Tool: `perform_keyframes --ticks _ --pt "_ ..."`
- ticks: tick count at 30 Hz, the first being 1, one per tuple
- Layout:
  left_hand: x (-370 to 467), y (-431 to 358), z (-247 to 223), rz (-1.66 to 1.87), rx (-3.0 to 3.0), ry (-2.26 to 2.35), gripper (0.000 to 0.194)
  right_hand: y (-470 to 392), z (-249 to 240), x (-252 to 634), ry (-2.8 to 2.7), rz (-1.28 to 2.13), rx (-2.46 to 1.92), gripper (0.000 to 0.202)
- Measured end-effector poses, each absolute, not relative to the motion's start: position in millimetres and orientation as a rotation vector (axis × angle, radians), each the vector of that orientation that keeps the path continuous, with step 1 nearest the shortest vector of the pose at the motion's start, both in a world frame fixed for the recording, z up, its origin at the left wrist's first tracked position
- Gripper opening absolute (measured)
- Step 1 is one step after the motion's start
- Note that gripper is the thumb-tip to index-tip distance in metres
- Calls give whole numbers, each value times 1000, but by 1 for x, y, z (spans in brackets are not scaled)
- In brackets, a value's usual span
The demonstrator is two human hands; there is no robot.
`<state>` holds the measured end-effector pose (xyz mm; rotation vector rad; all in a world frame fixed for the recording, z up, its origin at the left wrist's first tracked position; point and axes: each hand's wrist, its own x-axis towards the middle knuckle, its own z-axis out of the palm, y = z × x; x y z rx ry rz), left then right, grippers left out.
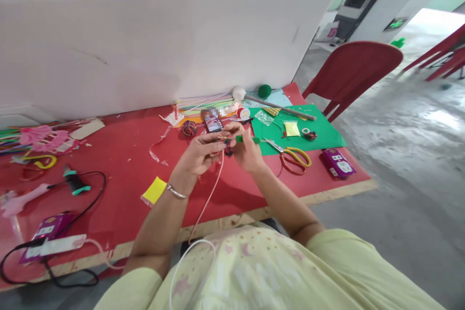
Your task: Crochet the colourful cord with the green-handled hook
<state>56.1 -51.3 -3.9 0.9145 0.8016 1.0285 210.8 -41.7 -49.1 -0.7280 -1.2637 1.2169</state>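
table [127,155]: red | mat [329,136]: green | yarn ball [189,128]: multicoloured | tool handle [256,140]: green

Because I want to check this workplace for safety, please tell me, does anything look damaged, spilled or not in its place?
Nothing looks spilled. At the near left, a black cable loops past the edge of the red table, where it might catch. The white board behind has dark scuff marks.

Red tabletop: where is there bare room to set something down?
Best is left, between the teal-handled tool and yellow packet, running back toward the wool ball, bar scraps. A smaller patch lies between scissors and front edge. Crowded: green mat and around the phone.
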Motion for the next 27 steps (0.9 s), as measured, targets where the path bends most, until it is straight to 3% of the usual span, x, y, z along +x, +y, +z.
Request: perform_keyframes --ticks 4,8,15,18,21,23,27 --pt "38 -55 3 952 1038 828 38 -18 -40 232 -1344 1633 -506 46" --pt "35 -57 -1 946 1083 868 38 -3 -28 251 -1582 1674 -485 36" --pt "34 -50 -15 1050 1287 990 33 -8 5 265 -2092 1028 -560 43" --pt "38 -48 -18 1111 1341 1104 32 -16 8 264 -2182 723 -520 37" --pt "37 -46 -18 1137 1351 1170 33 -20 5 264 -2192 609 -519 36" --pt "35 -45 -17 1095 1319 1124 33 -19 2 264 -2134 738 -556 38" --pt "31 -44 -16 969 1224 956 29 -17 -9 258 -1825 1357 -646 31"
